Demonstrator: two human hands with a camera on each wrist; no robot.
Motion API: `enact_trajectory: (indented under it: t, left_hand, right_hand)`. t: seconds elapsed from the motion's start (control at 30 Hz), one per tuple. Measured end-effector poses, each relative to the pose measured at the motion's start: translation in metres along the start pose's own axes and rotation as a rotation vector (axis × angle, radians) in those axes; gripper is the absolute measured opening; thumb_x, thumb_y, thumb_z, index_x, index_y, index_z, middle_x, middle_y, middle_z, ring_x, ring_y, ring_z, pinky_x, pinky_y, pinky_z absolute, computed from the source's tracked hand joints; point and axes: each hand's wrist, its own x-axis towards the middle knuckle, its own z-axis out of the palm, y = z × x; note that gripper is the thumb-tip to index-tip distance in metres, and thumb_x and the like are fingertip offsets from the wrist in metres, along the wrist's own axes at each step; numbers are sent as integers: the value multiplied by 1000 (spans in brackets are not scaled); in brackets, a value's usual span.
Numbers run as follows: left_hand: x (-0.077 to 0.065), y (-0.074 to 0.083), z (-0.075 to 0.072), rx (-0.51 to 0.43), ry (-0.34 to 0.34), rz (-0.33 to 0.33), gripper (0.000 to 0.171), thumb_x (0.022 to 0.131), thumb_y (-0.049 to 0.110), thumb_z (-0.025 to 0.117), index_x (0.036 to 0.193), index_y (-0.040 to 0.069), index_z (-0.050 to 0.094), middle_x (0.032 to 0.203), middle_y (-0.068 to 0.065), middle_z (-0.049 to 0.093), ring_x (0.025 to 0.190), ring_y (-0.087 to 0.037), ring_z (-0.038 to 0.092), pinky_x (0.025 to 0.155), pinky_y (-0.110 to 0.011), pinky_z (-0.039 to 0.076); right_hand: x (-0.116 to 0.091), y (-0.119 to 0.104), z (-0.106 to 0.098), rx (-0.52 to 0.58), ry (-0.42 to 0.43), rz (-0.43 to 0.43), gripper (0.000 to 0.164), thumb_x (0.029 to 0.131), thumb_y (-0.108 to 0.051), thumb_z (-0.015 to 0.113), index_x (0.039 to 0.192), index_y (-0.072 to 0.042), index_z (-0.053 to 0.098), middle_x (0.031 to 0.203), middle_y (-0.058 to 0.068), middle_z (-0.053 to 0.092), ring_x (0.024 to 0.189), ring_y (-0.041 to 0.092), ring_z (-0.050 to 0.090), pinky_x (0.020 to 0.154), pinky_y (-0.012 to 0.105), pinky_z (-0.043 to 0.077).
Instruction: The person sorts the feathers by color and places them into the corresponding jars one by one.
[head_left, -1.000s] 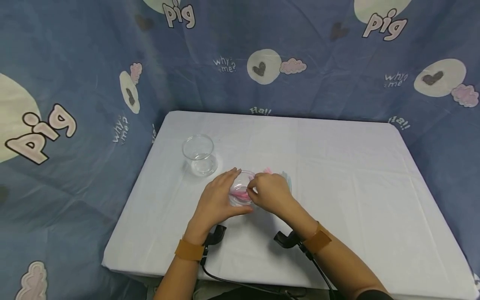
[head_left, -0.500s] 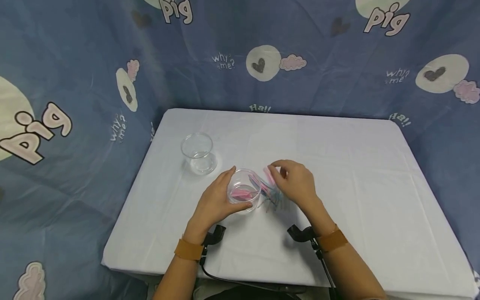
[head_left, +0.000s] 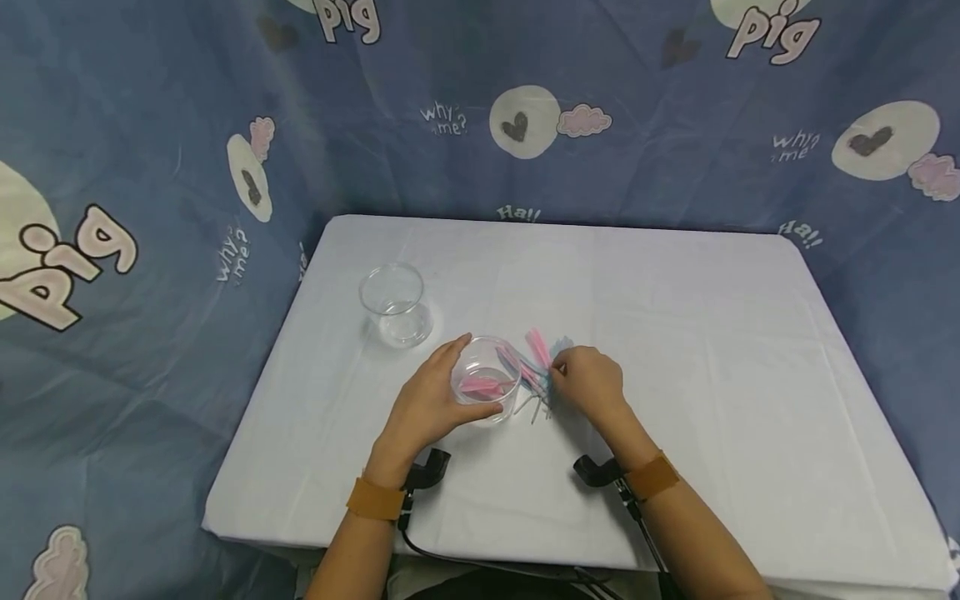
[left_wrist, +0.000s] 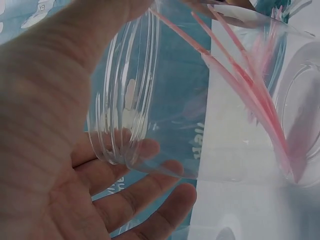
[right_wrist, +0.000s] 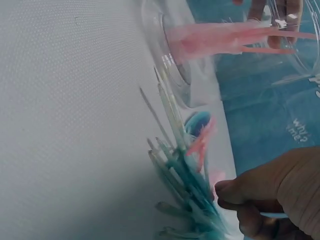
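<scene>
Blue printed cloth [head_left: 172, 350] hangs at the left and runs on behind the white table [head_left: 712, 375]. On the table's left part stands an open clear jar [head_left: 392, 293], upright, well apart from both hands. Next comes the left hand [head_left: 431, 398], with thumb on the near side and fingers round the far side of a second clear jar [head_left: 477, 358], gripping it. The second jar stands upright on the table; pink sticks [head_left: 482, 386] lean inside it, broad ends at the base. Just beside it, to the right, lies a loose pile of pink and blue sticks [head_left: 537, 377]. At the pile's right edge is the right hand [head_left: 591, 379], thumb and forefinger brought together; the right wrist view is blurred there, so whether a stick is pinched cannot be told. Both wrists carry a brown band [head_left: 375, 498] and a black camera [head_left: 427, 469].
</scene>
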Motion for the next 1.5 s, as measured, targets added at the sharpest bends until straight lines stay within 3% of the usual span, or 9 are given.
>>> enact_trajectory:
  t: [0.13, 0.33, 1.07, 1.3, 1.5]
  left_hand:
    - [0, 1, 1, -3, 6, -16, 108, 69, 58, 87, 156, 18, 37, 155, -5, 45, 136, -26, 50, 108, -51, 45]
    - [5, 6, 6, 12, -3, 19, 109, 70, 60, 86, 157, 20, 35, 155, -7, 45, 137, -28, 51, 107, -52, 46]
    - [0, -2, 0, 15, -4, -26, 108, 69, 61, 85, 157, 23, 36, 156, -5, 45, 137, -28, 50, 107, -53, 45]
    - [0, -1, 0, 16, -4, -28, 108, 69, 61, 86, 157, 22, 37, 156, -5, 45, 137, -28, 50, 107, -53, 46]
    - [1, -2, 0, 14, -2, -23, 108, 69, 61, 86, 157, 22, 37, 156, -5, 45, 138, -28, 49, 108, -53, 45]
  right_hand:
    - [-2, 2, 0, -8, -35, 36, 18, 91, -28, 72, 88, -12, 80, 78, 1, 74, 59, 15, 60, 47, 32, 46]
    - [-6, 10, -4, 3, -47, 111, 18, 90, -28, 73, 87, -12, 80, 79, 2, 75, 58, 17, 60, 47, 34, 46]
    - [-5, -4, 6, 2, -47, 98, 19, 90, -28, 72, 81, -13, 80, 75, 1, 73, 57, 16, 58, 46, 32, 44]
    - [-7, -1, 5, 13, 21, 71, 17, 89, -22, 68, 81, -10, 78, 71, 2, 70, 53, 16, 56, 44, 32, 43]
    - [-13, -2, -12, 47, 109, 47, 18, 92, -24, 68, 87, -9, 77, 76, 5, 73, 52, 16, 55, 42, 30, 42]
